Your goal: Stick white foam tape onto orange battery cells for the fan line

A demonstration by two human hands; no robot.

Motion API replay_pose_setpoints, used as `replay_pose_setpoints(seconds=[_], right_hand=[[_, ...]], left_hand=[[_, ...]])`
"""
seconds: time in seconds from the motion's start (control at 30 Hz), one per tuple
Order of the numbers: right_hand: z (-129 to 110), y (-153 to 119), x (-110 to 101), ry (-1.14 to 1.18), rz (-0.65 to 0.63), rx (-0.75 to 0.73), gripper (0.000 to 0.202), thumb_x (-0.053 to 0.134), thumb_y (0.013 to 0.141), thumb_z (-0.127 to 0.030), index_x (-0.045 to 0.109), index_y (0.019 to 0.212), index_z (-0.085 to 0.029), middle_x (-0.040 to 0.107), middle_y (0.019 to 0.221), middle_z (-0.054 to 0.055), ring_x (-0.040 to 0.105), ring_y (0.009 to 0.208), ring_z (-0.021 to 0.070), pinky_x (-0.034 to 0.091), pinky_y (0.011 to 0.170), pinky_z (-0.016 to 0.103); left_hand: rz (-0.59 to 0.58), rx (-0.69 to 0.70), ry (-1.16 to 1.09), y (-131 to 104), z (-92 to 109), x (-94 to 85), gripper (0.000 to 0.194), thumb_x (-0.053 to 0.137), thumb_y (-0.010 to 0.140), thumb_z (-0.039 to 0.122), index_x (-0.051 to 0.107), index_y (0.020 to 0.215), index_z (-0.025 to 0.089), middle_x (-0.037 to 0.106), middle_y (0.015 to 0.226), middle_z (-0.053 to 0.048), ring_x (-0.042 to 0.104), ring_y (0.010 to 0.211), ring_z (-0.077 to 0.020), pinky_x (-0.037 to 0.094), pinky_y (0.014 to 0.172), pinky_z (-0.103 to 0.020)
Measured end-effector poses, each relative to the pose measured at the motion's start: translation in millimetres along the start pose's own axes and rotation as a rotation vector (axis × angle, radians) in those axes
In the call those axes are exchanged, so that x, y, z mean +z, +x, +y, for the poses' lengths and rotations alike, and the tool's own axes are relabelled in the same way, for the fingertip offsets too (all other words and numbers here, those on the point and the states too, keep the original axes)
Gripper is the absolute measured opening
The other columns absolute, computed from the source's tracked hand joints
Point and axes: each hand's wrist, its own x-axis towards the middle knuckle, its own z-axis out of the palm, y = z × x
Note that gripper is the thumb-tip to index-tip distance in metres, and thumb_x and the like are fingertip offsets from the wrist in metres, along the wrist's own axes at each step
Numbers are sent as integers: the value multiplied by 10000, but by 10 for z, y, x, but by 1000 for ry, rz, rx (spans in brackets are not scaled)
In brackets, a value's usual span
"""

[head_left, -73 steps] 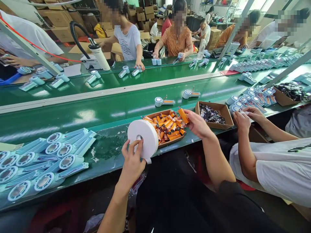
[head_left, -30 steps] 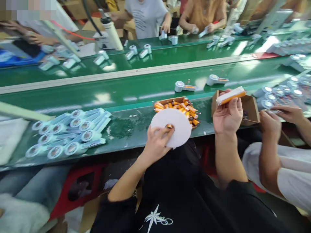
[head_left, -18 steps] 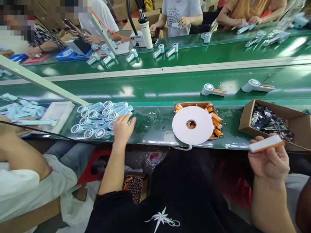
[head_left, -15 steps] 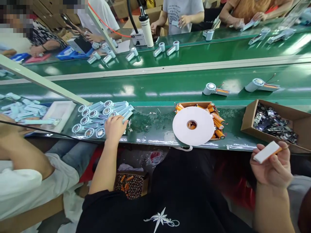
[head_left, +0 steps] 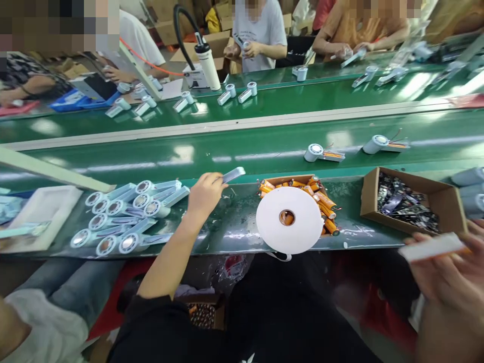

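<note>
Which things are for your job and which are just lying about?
Seems part of the job:
blue piece in left hand
battery in right hand
white roll
orange batteries

Probably just lying about:
crumpled plastic under the bench
yellow thing behind

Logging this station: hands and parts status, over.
Left hand grips pale-blue plastic housing. Right hand holds orange cell with flat white strip. White tape roll partly covers cardboard box of orange cylinders.

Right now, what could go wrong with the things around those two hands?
The white roll rests over the orange cylinders near the bench's edge, so a bump might topple it. Its loose tail hangs there and could snag. The white-and-orange block might drop if the right hand loosens.
</note>
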Motion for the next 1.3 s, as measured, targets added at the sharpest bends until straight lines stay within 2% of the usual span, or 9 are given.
replay_pose_setpoints(seconds=[0.03,0.2,0.3,0.43,0.7,0.9,1.13,1.23,1.3], right_hand=[[-103,70,309,25,-99,-63,633,1011,350,-476,787,941,-509,746,746,79,776,771,407,567,671,651],[-205,528,1988,166,-611,-200,523,932,708,-338,727,1190,-335,831,992,44,807,943,266,651,862,476],[41,796,2707,36,-875,-150,518,857,775,-350,660,1245,-260,834,963,18,793,863,205,636,859,390],[419,976,3207,-292,-1111,-147,452,742,846,-305,627,1277,-236,831,920,-13,775,844,180,583,875,331],[638,1030,3474,-940,-1339,-537,467,613,982,-254,595,1448,-242,814,906,8,743,841,215,513,829,299],[647,902,3522,-1411,-1342,-750,517,495,1040,-494,549,1534,-350,796,1133,115,764,981,328,546,823,385],[393,905,3775,-1453,-1506,-775,464,667,942,-476,706,1366,-291,758,1283,119,715,1177,330,554,918,381],[67,966,3463,-1321,-1397,-784,416,578,1020,-433,711,1371,-255,756,1316,103,709,1201,291,533,1009,377],[-160,932,2962,-1075,-1189,-787,405,491,1068,-389,720,1352,-213,744,1349,100,700,1223,262,521,1058,375]], left_hand=[[-47,97,-20,360,133,112,267,533,1017,256,771,1088,158,704,1270,-158,581,1255,-312,488,1087,-450],[-319,403,-111,1902,739,655,195,597,880,113,787,887,157,741,1206,-137,616,1209,-270,482,1055,-362],[-433,468,-178,2322,833,848,82,726,770,159,792,780,207,796,1065,-50,692,1000,-203,505,891,-255],[-496,448,-298,2473,726,953,155,695,845,290,825,909,235,817,1055,-9,717,900,-166,488,793,-222],[-367,284,-394,2419,823,1077,253,570,965,313,787,1020,195,806,991,-66,708,890,-203,480,787,-270],[-299,210,-431,2362,918,1154,245,546,979,245,777,1041,192,804,1115,-95,726,1028,-231,510,866,-292],[-237,169,-407,2374,1105,1046,200,570,963,190,769,973,162,797,1042,-134,728,998,-253,540,908,-344],[-149,196,-383,2165,1151,736,243,530,985,175,763,1038,133,769,1154,-182,675,1185,-286,485,1086,-435],[-77,323,-420,1794,1146,424,278,530,1025,274,753,1124,140,740,1259,-183,623,1286,-298,430,1167,-489]])
